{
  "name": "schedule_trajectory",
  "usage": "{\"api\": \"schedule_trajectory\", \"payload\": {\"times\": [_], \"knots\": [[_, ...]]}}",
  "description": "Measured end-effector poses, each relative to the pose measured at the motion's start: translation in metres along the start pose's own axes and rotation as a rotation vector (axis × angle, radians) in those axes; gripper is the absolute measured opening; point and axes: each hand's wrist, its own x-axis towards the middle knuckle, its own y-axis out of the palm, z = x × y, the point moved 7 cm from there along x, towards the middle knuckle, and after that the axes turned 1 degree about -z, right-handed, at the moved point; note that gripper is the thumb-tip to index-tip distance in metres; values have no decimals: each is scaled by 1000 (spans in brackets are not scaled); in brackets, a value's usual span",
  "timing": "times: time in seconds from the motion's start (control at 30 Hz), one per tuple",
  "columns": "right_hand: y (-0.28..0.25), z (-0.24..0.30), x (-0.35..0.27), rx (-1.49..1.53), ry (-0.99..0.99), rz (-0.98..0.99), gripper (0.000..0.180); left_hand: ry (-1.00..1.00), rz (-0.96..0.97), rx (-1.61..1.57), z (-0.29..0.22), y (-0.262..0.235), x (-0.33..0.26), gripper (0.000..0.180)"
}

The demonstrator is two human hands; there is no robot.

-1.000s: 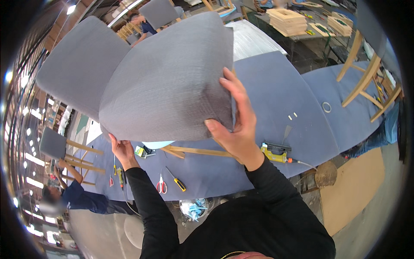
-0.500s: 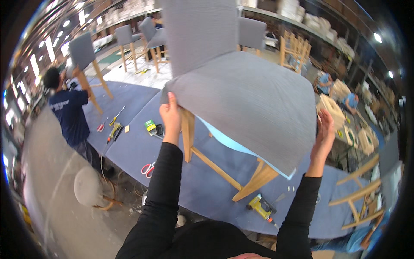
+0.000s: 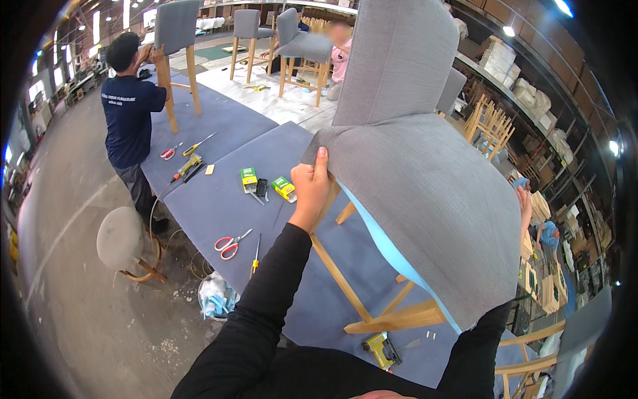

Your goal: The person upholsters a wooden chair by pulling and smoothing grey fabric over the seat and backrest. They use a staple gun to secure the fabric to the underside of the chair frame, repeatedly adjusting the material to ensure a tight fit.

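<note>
A grey upholstered chair (image 3: 425, 179) with wooden legs stands tilted on the blue-grey covered table (image 3: 292, 299). Its loose grey fabric cover (image 3: 432, 213) lies over the seat, and a light blue layer (image 3: 382, 243) shows below the edge. My left hand (image 3: 312, 191) grips the cover at the seat corner near the backrest, thumb on top. At the seat's right side my right hand (image 3: 525, 207) holds the cover's edge, partly hidden behind it. Below the chair lies a yellow staple gun (image 3: 382, 350).
Red-handled scissors (image 3: 228, 247), a yellow-handled pointed tool (image 3: 255, 263) and green-yellow boxes (image 3: 248, 179) lie left of the chair. A co-worker (image 3: 129, 120) handles another chair (image 3: 176, 30) farther left. A round stool (image 3: 121, 236) and scrap bucket (image 3: 216, 297) stand on the floor.
My view has swung left, so the chair sits farther right in the picture. The seat appears turned, and my right hand is now more hidden behind its side. My left hand keeps its grip.
</note>
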Motion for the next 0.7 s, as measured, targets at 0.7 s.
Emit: {"api": "schedule_trajectory", "payload": {"times": [0.7], "knots": [[-30,51,-54,-815,-449,-18,65,-348,5,-228,62,12,4,64]]}}
